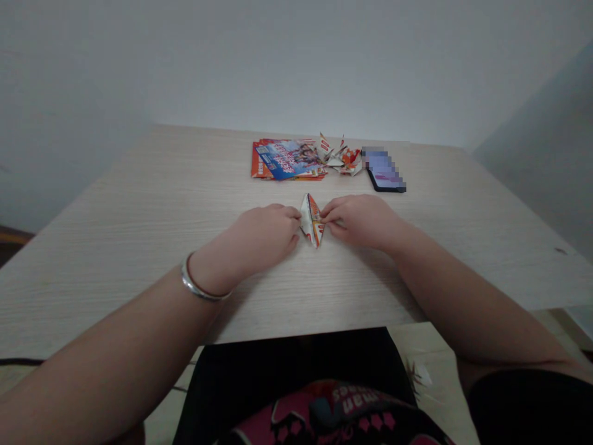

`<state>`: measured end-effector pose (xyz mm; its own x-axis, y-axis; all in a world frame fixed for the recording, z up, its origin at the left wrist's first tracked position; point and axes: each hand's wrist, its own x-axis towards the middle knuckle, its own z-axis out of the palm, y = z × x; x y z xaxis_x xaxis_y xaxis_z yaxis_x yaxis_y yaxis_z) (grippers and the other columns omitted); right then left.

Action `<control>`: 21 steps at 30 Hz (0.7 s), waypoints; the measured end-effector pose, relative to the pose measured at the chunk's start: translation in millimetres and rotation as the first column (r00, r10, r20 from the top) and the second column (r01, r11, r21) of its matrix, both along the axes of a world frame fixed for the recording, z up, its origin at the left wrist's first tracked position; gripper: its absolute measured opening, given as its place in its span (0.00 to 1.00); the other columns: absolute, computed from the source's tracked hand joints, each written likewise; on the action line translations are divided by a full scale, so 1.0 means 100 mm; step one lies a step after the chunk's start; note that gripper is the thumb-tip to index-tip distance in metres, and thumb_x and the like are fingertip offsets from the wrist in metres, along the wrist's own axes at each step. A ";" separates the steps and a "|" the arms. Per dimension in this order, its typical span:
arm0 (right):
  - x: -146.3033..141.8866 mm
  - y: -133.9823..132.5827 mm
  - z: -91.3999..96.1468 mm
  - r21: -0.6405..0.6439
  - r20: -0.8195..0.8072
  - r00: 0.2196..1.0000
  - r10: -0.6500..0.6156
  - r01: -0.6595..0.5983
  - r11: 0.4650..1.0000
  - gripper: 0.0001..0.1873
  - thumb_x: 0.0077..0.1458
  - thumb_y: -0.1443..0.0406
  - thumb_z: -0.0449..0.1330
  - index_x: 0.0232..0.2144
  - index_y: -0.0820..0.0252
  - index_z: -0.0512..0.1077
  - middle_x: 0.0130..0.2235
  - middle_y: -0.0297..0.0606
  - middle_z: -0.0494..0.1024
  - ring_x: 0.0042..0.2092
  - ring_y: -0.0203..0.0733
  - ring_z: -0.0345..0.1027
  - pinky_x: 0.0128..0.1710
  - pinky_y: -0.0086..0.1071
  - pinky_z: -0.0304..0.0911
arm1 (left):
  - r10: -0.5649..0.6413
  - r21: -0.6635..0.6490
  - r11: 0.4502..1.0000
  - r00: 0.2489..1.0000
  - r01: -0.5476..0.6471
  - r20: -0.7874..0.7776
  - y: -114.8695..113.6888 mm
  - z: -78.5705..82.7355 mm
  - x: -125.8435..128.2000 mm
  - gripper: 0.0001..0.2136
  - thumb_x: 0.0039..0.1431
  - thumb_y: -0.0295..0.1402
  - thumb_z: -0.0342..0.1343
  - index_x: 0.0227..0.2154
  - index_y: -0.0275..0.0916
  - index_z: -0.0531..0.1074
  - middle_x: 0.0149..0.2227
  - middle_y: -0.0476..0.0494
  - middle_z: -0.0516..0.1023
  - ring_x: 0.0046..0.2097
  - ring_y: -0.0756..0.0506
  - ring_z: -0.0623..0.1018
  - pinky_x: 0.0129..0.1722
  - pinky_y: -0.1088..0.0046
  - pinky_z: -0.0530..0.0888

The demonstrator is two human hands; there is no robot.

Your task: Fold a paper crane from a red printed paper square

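A small folded paper piece [311,221], diamond-shaped with white, red and orange print, lies on the table between my hands. My left hand [269,233] has its fingers closed on the left corner of the paper. From the other side, my right hand [359,221] pinches the right corner, its thumb and fingertips drawn together. A crease runs down the middle of the diamond from its far point to its near point. The undersides of my fingertips are hidden.
At the back of the pale wooden table [185,185] lies a stack of printed leaflets [285,159]. Several folded paper cranes [343,157] are heaped beside it, with a smartphone [386,172] to their right. A wall [296,68] rises behind the table.
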<state>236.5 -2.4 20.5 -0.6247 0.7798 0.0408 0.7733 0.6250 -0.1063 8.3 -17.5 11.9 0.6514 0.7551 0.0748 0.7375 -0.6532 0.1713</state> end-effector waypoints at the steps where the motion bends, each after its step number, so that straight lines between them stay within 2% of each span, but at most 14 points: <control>1: 0.00 0.01 -0.01 0.009 -0.006 1.000 -0.009 0.009 1.000 0.13 0.66 0.63 0.59 0.43 0.53 0.86 0.51 0.39 0.86 0.50 0.47 0.79 0.48 0.38 0.70 | -0.022 0.000 1.000 0.999 0.022 -0.048 0.01 0.01 0.01 0.14 0.66 0.31 0.49 0.41 0.35 0.81 0.50 0.32 0.83 0.53 0.36 0.81 0.58 0.54 0.76; 3: 0.00 0.03 -0.04 0.031 -0.012 1.000 -0.025 0.026 0.999 0.13 0.66 0.59 0.61 0.45 0.52 0.85 0.50 0.39 0.86 0.51 0.49 0.79 0.48 0.39 0.71 | -0.050 -0.007 0.999 0.992 0.050 -0.112 0.03 0.04 0.02 0.16 0.69 0.34 0.48 0.47 0.32 0.79 0.53 0.29 0.81 0.55 0.34 0.80 0.60 0.52 0.75; 5: 0.00 0.06 -0.08 0.056 -0.009 1.000 -0.030 0.030 0.998 0.15 0.66 0.57 0.62 0.49 0.52 0.84 0.51 0.40 0.86 0.54 0.50 0.79 0.51 0.40 0.71 | -0.054 -0.016 0.999 0.992 0.052 -0.112 0.04 0.05 0.02 0.19 0.71 0.39 0.50 0.52 0.32 0.77 0.55 0.29 0.80 0.57 0.34 0.79 0.61 0.53 0.74; 9: -0.01 0.14 -0.18 0.098 0.021 1.000 -0.008 0.006 0.995 0.22 0.66 0.58 0.61 0.59 0.59 0.77 0.62 0.48 0.78 0.62 0.56 0.73 0.65 0.50 0.64 | -0.121 -0.009 0.993 0.984 0.121 -0.133 0.03 0.02 -0.01 0.24 0.72 0.42 0.50 0.65 0.36 0.69 0.61 0.30 0.76 0.61 0.33 0.76 0.62 0.53 0.71; 12: -0.02 0.20 -0.24 0.082 -0.045 0.999 -0.028 0.031 0.996 0.30 0.66 0.57 0.62 0.67 0.64 0.70 0.67 0.52 0.73 0.65 0.57 0.70 0.66 0.51 0.64 | -0.159 0.009 0.987 0.975 0.163 -0.153 -0.01 -0.05 -0.03 0.28 0.72 0.46 0.50 0.68 0.35 0.65 0.66 0.25 0.71 0.66 0.31 0.72 0.66 0.51 0.68; 15: -0.02 0.24 -0.28 0.050 -0.099 0.995 -0.015 0.020 0.999 0.28 0.67 0.60 0.60 0.67 0.60 0.70 0.69 0.49 0.71 0.67 0.54 0.69 0.67 0.49 0.64 | -0.115 0.015 0.993 0.978 0.120 -0.177 -0.03 -0.14 -0.01 0.34 0.72 0.50 0.48 0.71 0.29 0.60 0.71 0.22 0.63 0.72 0.30 0.65 0.70 0.50 0.61; 17: -0.03 0.25 -0.31 0.019 -0.079 0.996 0.036 -0.034 0.999 0.25 0.69 0.62 0.56 0.65 0.62 0.71 0.69 0.48 0.70 0.69 0.53 0.66 0.70 0.49 0.60 | -0.071 -0.003 0.997 0.979 0.072 -0.191 -0.04 -0.18 0.01 0.36 0.73 0.51 0.45 0.72 0.27 0.56 0.74 0.22 0.57 0.74 0.28 0.60 0.72 0.48 0.58; 19: -0.03 0.25 -0.34 -0.021 -0.055 0.995 0.088 -0.089 0.996 0.29 0.69 0.61 0.55 0.68 0.66 0.67 0.72 0.51 0.64 0.72 0.55 0.60 0.73 0.51 0.55 | -0.032 -0.022 0.999 0.980 0.028 -0.197 -0.06 -0.22 0.04 0.37 0.74 0.52 0.42 0.73 0.26 0.53 0.75 0.22 0.53 0.76 0.28 0.55 0.73 0.45 0.55; 21: -0.01 0.23 -0.37 -0.070 -0.042 0.994 0.104 -0.106 0.992 0.36 0.69 0.57 0.55 0.72 0.68 0.59 0.75 0.53 0.55 0.76 0.60 0.50 0.74 0.56 0.50 | -0.010 -0.022 1.000 0.981 0.005 -0.194 -0.07 -0.23 0.07 0.38 0.74 0.52 0.41 0.74 0.25 0.51 0.76 0.22 0.51 0.77 0.29 0.53 0.73 0.44 0.54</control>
<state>235.1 21.0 -16.7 -0.7024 0.7117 0.0119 0.6983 0.6922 -0.1824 15.7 -25.0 -11.4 0.6576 0.7501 -0.0699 0.7532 -0.6566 0.0397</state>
